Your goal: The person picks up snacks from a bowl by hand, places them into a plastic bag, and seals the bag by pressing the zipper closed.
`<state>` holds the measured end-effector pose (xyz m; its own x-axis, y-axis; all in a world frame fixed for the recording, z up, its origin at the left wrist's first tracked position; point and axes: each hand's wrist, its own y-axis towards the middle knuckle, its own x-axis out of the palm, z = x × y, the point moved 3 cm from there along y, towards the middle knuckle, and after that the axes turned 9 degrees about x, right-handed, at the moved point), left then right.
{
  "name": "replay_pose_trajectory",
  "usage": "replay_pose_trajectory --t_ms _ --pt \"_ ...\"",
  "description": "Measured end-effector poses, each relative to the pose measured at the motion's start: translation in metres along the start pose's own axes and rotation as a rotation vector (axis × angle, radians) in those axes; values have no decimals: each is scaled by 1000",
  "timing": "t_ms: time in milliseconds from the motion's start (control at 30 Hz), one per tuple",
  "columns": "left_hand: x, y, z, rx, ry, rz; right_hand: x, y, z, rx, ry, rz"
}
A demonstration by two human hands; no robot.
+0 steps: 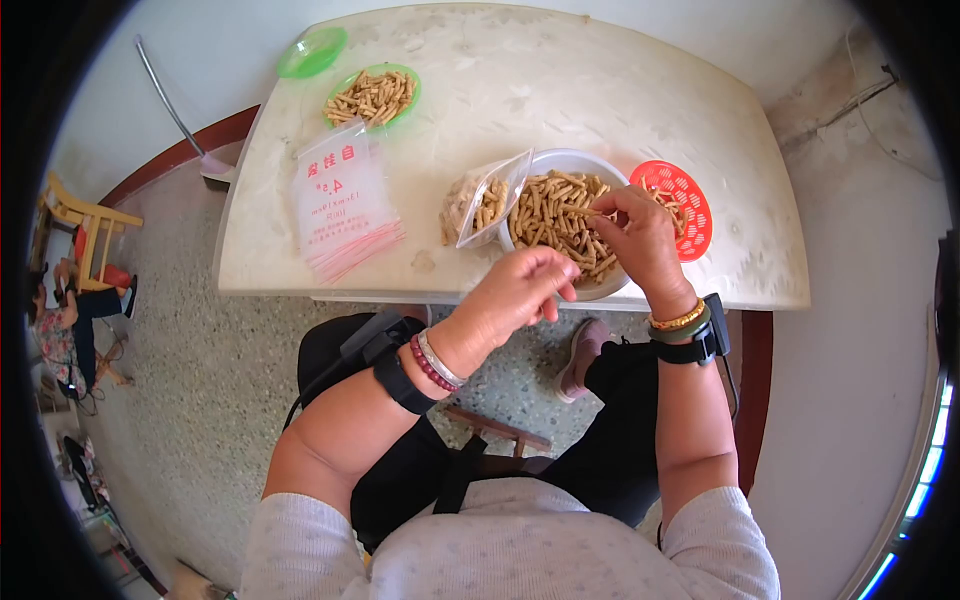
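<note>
While we are sitting at the table's [700, 130] near edge, right hand [645, 240]: pinching snack sticks [545, 215] over the white bowl [570, 156].
Left hand [520, 290]: fingers curling together beside it.
Bag [490, 198]: leaning on the bowl, staying reachable.

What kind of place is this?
Probably a home room, not a factory: a worn table with a white bowl of snack sticks and a stack of zip bags, speckled terrazzo floor, a small wooden chair.
</note>
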<state>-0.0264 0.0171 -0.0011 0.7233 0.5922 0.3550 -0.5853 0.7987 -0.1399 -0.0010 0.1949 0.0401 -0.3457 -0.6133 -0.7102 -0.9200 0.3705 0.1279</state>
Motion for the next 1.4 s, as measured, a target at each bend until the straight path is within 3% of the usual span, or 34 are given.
replay_pose_trajectory --t_ms 133,500,600,1067,1167,1267,1400 --pt "-12 7 3 67 -184 177 -12 -5 -7 -92 22 34" --pt "-4 11 12 134 -1 148 -10 -17 -15 -311 163 -72" --pt "-2 11 14 152 6 185 -14 -20 -17 -164 188 -105" --pt "-9 -1 15 172 -116 242 -5 -8 -26 -155 226 -41" --pt "-11 -9 16 112 -216 167 0 -1 -37 -189 291 39" --pt "-7 -14 6 28 76 -12 5 5 -56 -253 232 67" --pt "-4 -16 3 24 158 -51 27 13 -74 -346 154 15"
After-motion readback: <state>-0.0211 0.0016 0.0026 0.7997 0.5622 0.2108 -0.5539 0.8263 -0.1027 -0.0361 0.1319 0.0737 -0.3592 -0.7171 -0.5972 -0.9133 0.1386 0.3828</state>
